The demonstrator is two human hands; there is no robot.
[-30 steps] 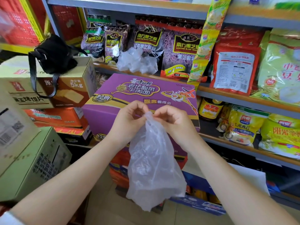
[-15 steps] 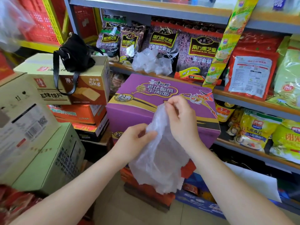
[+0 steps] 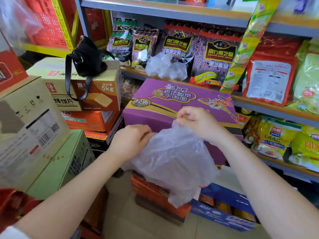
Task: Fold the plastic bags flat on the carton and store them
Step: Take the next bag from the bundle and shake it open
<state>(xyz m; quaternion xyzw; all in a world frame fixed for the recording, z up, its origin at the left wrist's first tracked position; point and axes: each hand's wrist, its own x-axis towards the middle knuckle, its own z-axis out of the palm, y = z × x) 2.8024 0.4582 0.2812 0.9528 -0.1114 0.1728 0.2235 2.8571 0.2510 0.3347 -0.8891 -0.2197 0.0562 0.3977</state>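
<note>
Both hands hold one clear plastic bag (image 3: 174, 163) at the centre of the frame. Left hand (image 3: 131, 144), lower and to the left, has its fingers curled onto the bag's left upper edge, gripping the film. Right hand (image 3: 198, 123), higher and to the right, pinches the bag's top corner between thumb and bent fingers. From these two holds the bag hangs crumpled, draping down over the front face of the purple carton (image 3: 172, 104) and reaching the orange boxes (image 3: 160, 194) stacked below it.

At the far left of the frame stand stacked cardboard cartons (image 3: 34, 121), pale and green. Right of them, in the upper left, a black handbag (image 3: 89, 57) sits on a tan box (image 3: 96, 94) marked 5kg, its strap hanging down the box's front. Behind the purple carton, at upper centre, a loose heap of more plastic bags (image 3: 164, 66) lies on the shelf edge (image 3: 134, 73), in front of dark purple food packets (image 3: 215, 54). Further right, the shelves carry red, green and yellow packets (image 3: 272, 135).
</note>
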